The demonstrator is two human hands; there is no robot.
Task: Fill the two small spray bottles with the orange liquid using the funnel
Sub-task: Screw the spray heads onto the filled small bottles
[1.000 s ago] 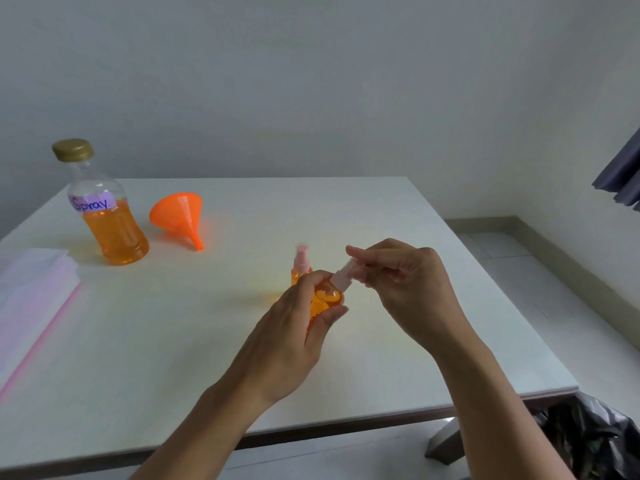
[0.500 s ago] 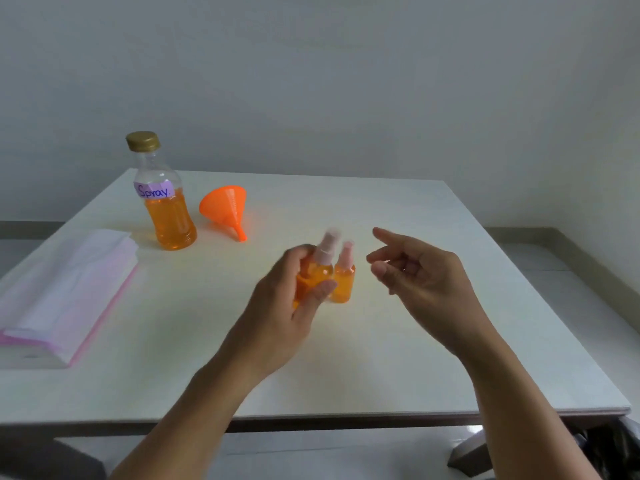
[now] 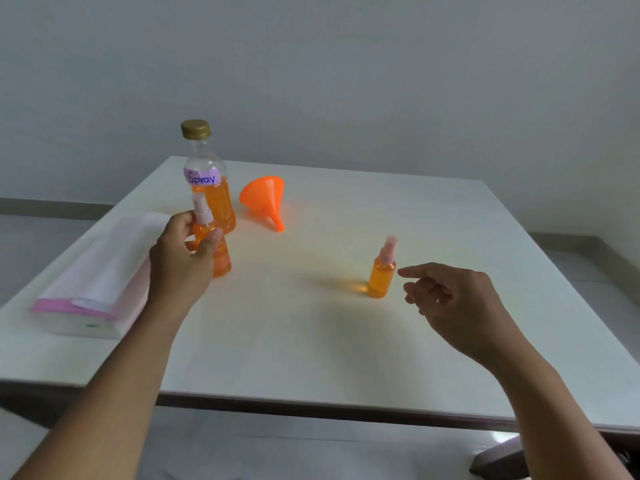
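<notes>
Over the near half of the tabletop (image 3: 311, 341) both forearms reach in from the near edge. The right hand (image 3: 453, 306) hovers with its fingers loosely spread and empty, the index finger pointing at a small spray bottle (image 3: 381, 275) that stands upright just beside it, full of orange liquid and capped with a pale pink sprayer. The left hand (image 3: 181, 261) grips the second spray bottle (image 3: 207, 237), also orange and capped, thumb and fingers wrapped around its body, toward the left edge. A pink-and-white packet (image 3: 100, 282) lies along that left edge. Farther back, toward the far left corner, stands the large labelled bottle (image 3: 207, 178), capped, with the orange funnel (image 3: 265, 199) lying on its side just beside it.
</notes>
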